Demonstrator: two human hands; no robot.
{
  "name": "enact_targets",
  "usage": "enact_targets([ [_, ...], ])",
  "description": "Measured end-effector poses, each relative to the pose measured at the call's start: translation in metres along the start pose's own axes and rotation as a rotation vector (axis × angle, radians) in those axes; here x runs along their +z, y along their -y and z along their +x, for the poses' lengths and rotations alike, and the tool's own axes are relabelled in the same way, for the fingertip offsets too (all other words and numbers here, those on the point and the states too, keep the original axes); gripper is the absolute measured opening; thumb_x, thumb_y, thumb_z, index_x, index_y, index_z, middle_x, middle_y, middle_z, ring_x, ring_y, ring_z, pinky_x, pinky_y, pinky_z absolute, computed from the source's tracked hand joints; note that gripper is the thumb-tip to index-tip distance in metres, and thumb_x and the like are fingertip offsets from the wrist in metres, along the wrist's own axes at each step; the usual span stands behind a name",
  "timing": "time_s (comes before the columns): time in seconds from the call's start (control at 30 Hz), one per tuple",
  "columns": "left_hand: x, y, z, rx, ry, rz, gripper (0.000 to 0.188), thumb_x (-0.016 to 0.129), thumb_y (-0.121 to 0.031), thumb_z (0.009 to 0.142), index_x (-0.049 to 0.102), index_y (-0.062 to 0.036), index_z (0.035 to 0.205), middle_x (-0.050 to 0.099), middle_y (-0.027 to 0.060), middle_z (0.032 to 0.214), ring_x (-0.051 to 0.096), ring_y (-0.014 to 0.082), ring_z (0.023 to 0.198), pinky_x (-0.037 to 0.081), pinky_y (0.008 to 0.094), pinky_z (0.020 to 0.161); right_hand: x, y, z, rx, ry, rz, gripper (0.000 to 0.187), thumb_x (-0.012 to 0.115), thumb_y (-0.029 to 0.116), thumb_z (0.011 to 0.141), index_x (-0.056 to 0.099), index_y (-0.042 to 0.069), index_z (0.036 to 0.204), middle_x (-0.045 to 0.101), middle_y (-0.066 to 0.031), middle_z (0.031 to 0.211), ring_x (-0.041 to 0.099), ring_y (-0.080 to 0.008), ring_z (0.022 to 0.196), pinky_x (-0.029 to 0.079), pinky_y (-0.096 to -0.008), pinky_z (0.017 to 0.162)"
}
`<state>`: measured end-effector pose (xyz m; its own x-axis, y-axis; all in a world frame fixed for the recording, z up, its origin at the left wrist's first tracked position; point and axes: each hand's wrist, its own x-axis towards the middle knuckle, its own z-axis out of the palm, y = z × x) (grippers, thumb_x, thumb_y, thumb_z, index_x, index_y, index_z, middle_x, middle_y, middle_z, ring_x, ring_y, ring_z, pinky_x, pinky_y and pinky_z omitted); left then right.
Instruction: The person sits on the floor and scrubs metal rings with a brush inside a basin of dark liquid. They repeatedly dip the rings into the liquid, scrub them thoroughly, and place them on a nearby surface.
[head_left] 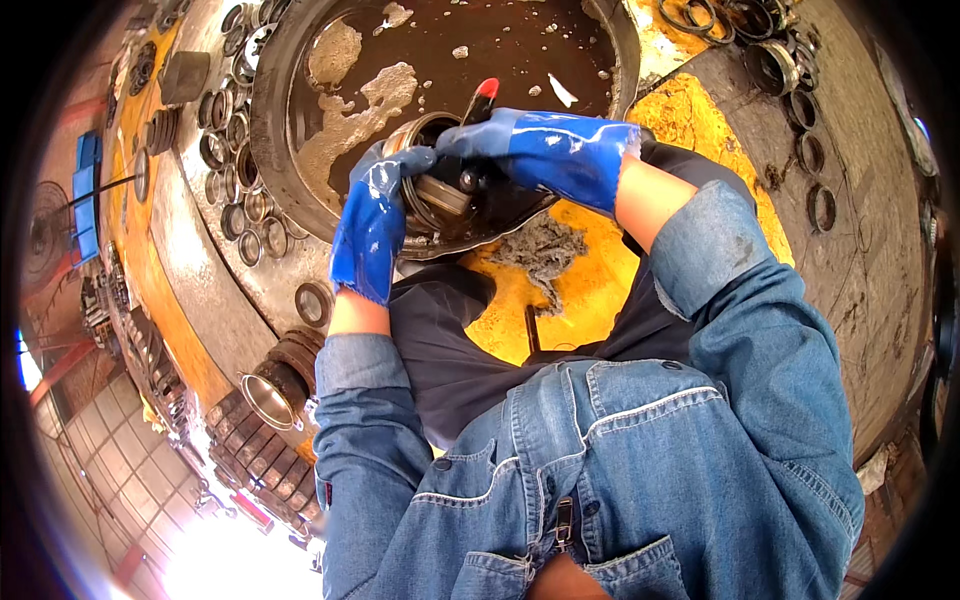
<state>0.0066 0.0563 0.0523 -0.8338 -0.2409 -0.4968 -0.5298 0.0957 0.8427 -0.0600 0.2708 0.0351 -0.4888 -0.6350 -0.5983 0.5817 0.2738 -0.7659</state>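
Both my hands wear wet blue rubber gloves over the near edge of a wide basin of dark liquid with patches of foam. My left hand is closed round the left side of a thick metal ring, its thumb over the rim. With fingers curled, my right hand grips a dark tool with a red-tipped end pointing away from me. The tool's working end is hidden by the glove and ring. A pale rectangular block shows at the ring's opening.
Many metal rings crowd the left of the basin; more rings lie at the right. A stack of larger rings stands near my left elbow. Grey sludge lies on the yellow surface between my legs.
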Motion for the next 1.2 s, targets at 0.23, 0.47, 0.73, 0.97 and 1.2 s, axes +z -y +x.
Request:
enact_targets([
  [0.23, 0.002, 0.004, 0.008, 0.025, 0.016, 0.071, 0.042, 0.065, -0.002, 0.083, 0.068, -0.0008, 0.125, 0.071, 0.0146, 0.117, 0.066, 0.0252, 0.109, 0.05, 0.0334, 0.097, 0.007, -0.001, -0.013, -0.049, 0.036, 0.031, 0.04, 0.072, 0.042, 0.09, 0.076, 0.005, 0.104, 0.072, -0.0036, 0.083, 0.064, -0.0152, 0.071, 0.05, -0.0328, 0.065],
  [0.47, 0.004, 0.006, 0.009, 0.13, 0.064, 0.202, 0.041, 0.058, 0.001, 0.088, 0.066, -0.0027, 0.129, 0.069, 0.0149, 0.124, 0.064, 0.0254, 0.115, 0.048, 0.0326, 0.102, 0.032, -0.029, 0.037, -0.095, -0.128, -1.134, 0.026, 0.067, 0.034, 0.083, 0.077, 0.023, 0.104, 0.076, -0.012, 0.099, 0.072, -0.0355, 0.095, 0.058, -0.0442, 0.086],
  [0.73, -0.028, 0.022, -0.002, 0.606, 0.112, 0.797, 0.042, 0.05, 0.004, 0.095, 0.064, -0.0048, 0.134, 0.068, 0.0153, 0.131, 0.063, 0.0257, 0.123, 0.046, 0.0318, 0.107, 0.017, -0.009, -0.01, -0.015, -0.068, 0.471, 0.037, 0.061, 0.038, 0.1, 0.072, 0.005, 0.113, 0.071, -0.0044, 0.092, 0.064, -0.0131, 0.079, 0.051, -0.0275, 0.073],
  [0.97, -0.023, 0.008, -0.005, 0.49, 0.113, 0.887, 0.043, 0.045, 0.0, 0.1, 0.058, -0.003, 0.142, 0.064, 0.0186, 0.138, 0.062, 0.0261, 0.127, 0.046, 0.0336, 0.107, 0.055, -0.027, 0.038, 0.09, -0.203, 0.824, 0.023, 0.058, 0.031, 0.102, 0.068, 0.009, 0.103, 0.07, -0.0034, 0.086, 0.065, -0.0158, 0.071, 0.053, -0.0295, 0.066],
  [1.2, -0.025, 0.008, -0.009, 0.474, 0.138, 0.858, 0.042, 0.047, -0.003, 0.101, 0.057, -0.0034, 0.143, 0.067, 0.018, 0.133, 0.064, 0.0269, 0.122, 0.048, 0.033, 0.104, 0.036, -0.008, 0.031, -0.142, -0.255, -0.484, 0.044, 0.063, 0.039, 0.088, 0.072, 0.0, 0.108, 0.074, -0.0216, 0.098, 0.071, -0.0357, 0.085, 0.053, -0.0448, 0.077],
])
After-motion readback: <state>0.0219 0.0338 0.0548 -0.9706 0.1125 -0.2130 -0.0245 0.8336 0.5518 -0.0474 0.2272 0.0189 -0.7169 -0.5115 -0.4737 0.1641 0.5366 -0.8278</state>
